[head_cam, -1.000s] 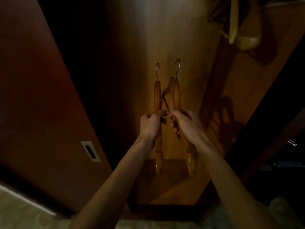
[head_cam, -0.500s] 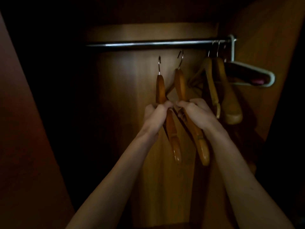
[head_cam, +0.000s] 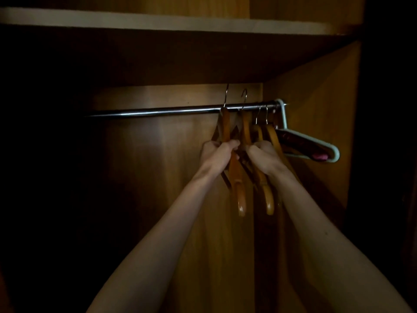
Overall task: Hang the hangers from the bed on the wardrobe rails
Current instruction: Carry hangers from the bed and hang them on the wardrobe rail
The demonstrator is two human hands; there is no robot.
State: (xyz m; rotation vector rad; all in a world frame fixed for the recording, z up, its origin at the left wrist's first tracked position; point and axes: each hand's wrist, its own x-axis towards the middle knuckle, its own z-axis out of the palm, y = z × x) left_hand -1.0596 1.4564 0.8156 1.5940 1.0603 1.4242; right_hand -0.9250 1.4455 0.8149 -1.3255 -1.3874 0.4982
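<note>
Near the right end of the chrome wardrobe rail (head_cam: 158,111), your left hand (head_cam: 217,155) grips one orange-brown wooden hanger (head_cam: 235,177); your right hand (head_cam: 262,155) grips a second wooden hanger (head_cam: 264,186). Both hooks rise above the rail, beside two hung wooden hangers (head_cam: 273,136).

The rail's (head_cam: 158,112) left end fades into darkness. Fingers (head_cam: 232,144) cover the middles of 2 hangers (head_cam: 239,188). Whether their hooks (head_cam: 225,96) touch the rail is unclear.

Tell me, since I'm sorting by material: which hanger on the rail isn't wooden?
The pale green hanger at the rail's far right end; the others are brown wood.
</note>
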